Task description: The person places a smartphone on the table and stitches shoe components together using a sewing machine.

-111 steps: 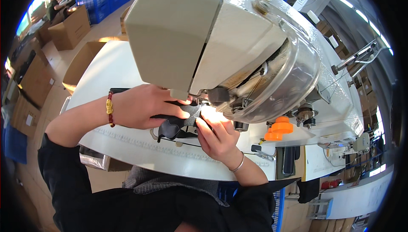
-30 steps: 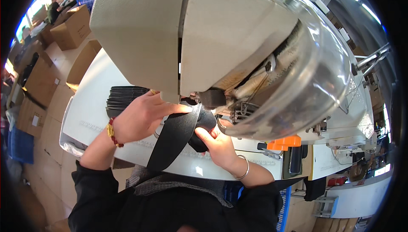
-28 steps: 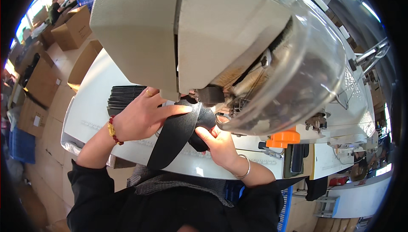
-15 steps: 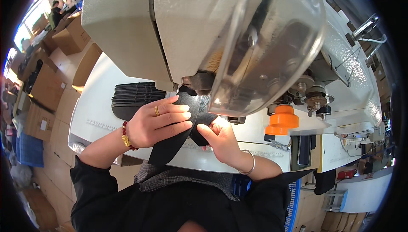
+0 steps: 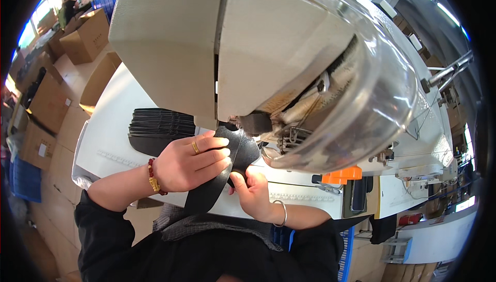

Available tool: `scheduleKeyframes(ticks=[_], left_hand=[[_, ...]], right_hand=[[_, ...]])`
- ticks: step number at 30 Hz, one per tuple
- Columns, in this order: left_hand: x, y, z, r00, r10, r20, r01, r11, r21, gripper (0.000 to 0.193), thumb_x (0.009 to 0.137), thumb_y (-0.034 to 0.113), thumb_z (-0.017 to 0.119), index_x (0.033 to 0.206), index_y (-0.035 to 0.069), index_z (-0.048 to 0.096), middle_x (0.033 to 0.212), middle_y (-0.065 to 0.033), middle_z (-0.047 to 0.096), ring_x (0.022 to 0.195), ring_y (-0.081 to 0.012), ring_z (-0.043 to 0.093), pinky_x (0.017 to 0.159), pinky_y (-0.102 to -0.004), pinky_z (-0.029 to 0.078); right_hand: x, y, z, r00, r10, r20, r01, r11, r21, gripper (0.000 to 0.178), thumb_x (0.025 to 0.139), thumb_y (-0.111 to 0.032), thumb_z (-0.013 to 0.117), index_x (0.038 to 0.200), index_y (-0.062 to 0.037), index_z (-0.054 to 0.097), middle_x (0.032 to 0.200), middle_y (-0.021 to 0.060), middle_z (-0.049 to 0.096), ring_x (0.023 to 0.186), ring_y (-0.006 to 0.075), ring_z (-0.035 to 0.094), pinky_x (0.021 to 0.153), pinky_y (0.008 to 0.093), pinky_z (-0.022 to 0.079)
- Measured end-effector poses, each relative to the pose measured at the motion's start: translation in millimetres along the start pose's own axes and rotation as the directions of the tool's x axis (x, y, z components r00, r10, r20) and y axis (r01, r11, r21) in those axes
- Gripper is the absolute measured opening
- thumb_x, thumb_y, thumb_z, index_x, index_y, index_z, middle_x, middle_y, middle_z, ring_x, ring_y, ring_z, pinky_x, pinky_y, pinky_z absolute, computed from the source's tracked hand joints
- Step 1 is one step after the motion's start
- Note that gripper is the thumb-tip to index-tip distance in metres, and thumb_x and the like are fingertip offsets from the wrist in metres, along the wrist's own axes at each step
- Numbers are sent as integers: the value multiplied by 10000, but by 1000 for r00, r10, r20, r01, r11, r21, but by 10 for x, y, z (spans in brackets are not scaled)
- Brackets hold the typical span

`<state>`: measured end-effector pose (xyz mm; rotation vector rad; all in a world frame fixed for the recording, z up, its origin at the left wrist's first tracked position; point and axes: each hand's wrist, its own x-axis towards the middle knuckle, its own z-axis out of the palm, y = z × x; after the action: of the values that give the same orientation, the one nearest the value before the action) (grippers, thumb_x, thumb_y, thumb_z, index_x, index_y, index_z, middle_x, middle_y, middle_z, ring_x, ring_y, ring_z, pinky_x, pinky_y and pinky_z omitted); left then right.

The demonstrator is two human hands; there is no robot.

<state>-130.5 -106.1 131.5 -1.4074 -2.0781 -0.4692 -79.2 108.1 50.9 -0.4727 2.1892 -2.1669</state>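
Black fabric (image 5: 245, 152) lies at six o'clock from the sewing machine (image 5: 258, 75). The left hand (image 5: 188, 165) rests on it, outstretched; the right hand (image 5: 253, 193), fingertips partly hidden, apparently pinches its near edge.

A smooth, black, leather-like piece (image 5: 244, 154) (a fine line runs down its upper part) lies on the white desk (image 5: 111, 107), its long left tail slanting toward the near edge.

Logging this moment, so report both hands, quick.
Left hand: open, laid over the black material.
Right hand: closed, pinching the black material.
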Motion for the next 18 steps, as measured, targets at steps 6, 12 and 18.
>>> scheduleKeyframes(ticks=[6, 12, 18], left_hand=[[29, -22, -30, 1000, 4, -2, -4, 999, -51, 229, 762, 85, 730, 983, 33, 697, 1064, -73, 673, 1122, -266, 664, 854, -376, 636], [128, -21, -189, 1000, -17, -23, 16, 998, -55, 225, 770, 82, 719, 988, 27, 711, 1053, -72, 675, 1110, -256, 672, 817, -358, 639], [188, -19, -199, 999, -12, 32, 11, 999, 34, 230, 748, 99, 709, 969, 36, 716, 1021, -70, 664, 1063, -251, 688, 753, -341, 616]], right_hand=[[-8, -66, -19, 998, -5, 61, 12, 994, -106, 288, 1058, -111, 594, 808, 17, 530, 718, 84, 625, 632, 138, 633, 585, 284, 509], [4, -124, 12, 989, -146, 28, 149, 979, -138, 289, 1055, -98, 587, 790, 2, 526, 706, 69, 615, 625, 146, 631, 582, 280, 501], [97, -276, -21, 996, 90, -26, -90, 996, 12, 228, 1069, -150, 562, 934, 17, 638, 720, 79, 638, 631, 175, 650, 573, 306, 495]])
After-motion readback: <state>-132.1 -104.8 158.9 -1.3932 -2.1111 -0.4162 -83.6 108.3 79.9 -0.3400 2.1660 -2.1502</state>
